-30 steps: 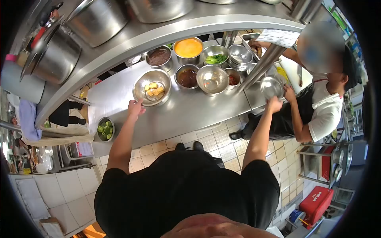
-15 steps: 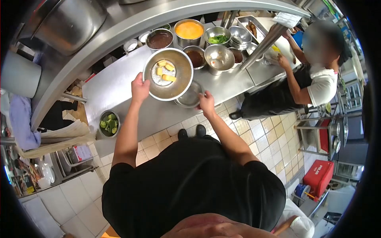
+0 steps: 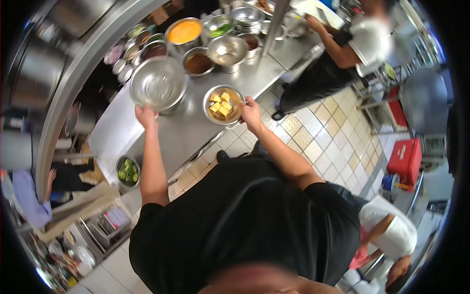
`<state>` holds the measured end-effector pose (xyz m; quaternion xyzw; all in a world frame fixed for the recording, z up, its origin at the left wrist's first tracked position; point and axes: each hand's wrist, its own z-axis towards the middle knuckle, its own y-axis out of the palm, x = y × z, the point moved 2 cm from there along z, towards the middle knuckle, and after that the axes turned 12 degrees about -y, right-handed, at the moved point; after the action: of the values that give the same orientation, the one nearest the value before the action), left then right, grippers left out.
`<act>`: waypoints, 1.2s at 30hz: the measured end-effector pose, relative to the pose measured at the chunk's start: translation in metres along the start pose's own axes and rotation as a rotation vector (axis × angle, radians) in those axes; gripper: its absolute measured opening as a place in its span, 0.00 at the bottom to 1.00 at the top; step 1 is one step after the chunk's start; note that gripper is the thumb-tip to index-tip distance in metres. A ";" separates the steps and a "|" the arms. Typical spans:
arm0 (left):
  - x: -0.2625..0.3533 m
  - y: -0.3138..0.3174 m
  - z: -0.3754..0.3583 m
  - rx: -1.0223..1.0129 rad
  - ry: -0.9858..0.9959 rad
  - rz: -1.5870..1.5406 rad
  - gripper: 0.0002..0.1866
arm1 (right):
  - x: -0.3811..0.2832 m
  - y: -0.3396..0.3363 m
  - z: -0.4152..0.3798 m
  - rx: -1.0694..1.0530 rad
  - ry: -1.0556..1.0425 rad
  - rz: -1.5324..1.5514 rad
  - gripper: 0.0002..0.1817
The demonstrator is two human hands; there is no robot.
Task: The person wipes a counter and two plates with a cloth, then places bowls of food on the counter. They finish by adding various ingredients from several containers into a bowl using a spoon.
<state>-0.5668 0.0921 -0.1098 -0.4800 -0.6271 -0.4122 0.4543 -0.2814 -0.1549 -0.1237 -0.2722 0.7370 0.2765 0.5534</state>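
My left hand [image 3: 146,117] grips the near rim of a large metal bowl [image 3: 157,84], which has no yellow pieces in it. My right hand [image 3: 250,115] is closed on the right edge of a small metal bowl [image 3: 209,112] at the front of the steel counter. Several yellow chunks [image 3: 223,106] lie in that small bowl. Behind the two bowls stand a pot of orange liquid [image 3: 184,31], a pot of brown sauce [image 3: 198,62] and a silver bowl [image 3: 228,50].
A bowl of green vegetables [image 3: 128,170] sits at the counter's left end. Metal bowls [image 3: 247,18] and a steel post [image 3: 275,27] stand at the back. A co-worker [image 3: 342,44] is at the right; another person [image 3: 389,225] is at the lower right.
The yellow chunks have passed from the large bowl into the small one. The large bowl has moved left with my left hand. My view has shifted, and the co-worker appears higher and further left.
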 end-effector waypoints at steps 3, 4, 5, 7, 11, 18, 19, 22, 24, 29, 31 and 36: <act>-0.059 -0.010 0.023 -0.098 -0.305 -0.211 0.13 | -0.005 -0.074 -0.002 0.037 -0.025 -0.037 0.11; -0.072 -0.016 0.025 -0.034 -0.401 -0.200 0.18 | -0.005 -0.100 0.000 0.061 -0.068 -0.048 0.12; -0.084 -0.025 0.031 -0.186 -0.342 -0.107 0.23 | 0.000 -0.130 0.002 0.096 -0.109 -0.057 0.12; -0.113 -0.044 0.018 0.226 -0.221 -0.139 0.26 | 0.009 -0.205 -0.005 0.211 -0.184 -0.077 0.13; -0.135 -0.015 -0.074 0.414 -0.004 0.396 0.29 | 0.001 -0.365 -0.032 0.351 -0.243 -0.341 0.15; -0.284 0.157 -0.255 -0.631 -0.050 1.474 0.19 | -0.007 -0.595 -0.091 0.801 -0.054 -0.425 0.20; -0.301 0.195 -0.275 -0.873 -0.081 1.532 0.18 | -0.005 -0.622 -0.104 0.834 -0.012 -0.394 0.20; -0.340 0.303 -0.326 -1.428 -0.075 1.599 0.16 | 0.003 -0.688 -0.130 0.931 0.064 -0.349 0.21; -0.358 0.374 -0.358 -1.722 0.053 1.568 0.15 | 0.004 -0.712 -0.142 1.050 0.071 -0.400 0.22; -0.407 0.532 -0.438 -1.525 -0.437 1.637 0.14 | 0.050 -0.796 -0.169 1.263 -0.001 -0.132 0.23; -0.429 0.588 -0.469 -1.517 -0.330 1.631 0.18 | 0.037 -0.817 -0.179 1.331 0.044 -0.108 0.22; -0.511 0.720 -0.546 -1.633 -0.451 1.626 0.20 | 0.026 -0.894 -0.178 1.402 0.001 -0.060 0.16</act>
<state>0.2957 -0.4006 -0.4097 -0.9504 0.2484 -0.1863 0.0199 0.2260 -0.9082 -0.2022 0.1285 0.7341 -0.2795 0.6054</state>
